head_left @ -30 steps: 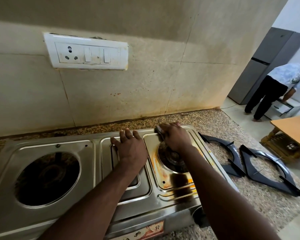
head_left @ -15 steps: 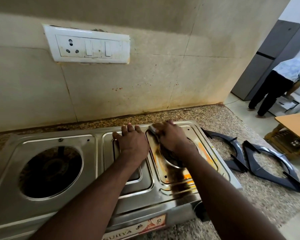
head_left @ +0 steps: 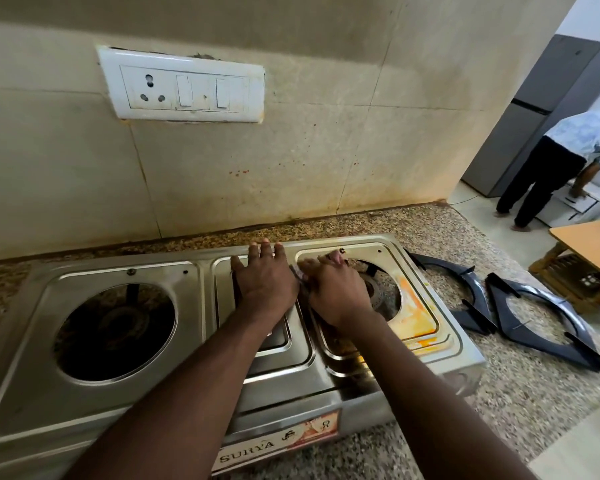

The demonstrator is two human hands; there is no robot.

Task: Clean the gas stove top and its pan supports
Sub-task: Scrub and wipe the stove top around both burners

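While left grip lies flat and right grip clasps a scrubber, stove top shows stains — orange.

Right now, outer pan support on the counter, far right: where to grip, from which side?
Grip the outer pan support by the flat ring band on its right side, coming from above. It lies flat on the counter with an open centre, so the band can be pinched through the hole. Its left corner crowds the other pan support.
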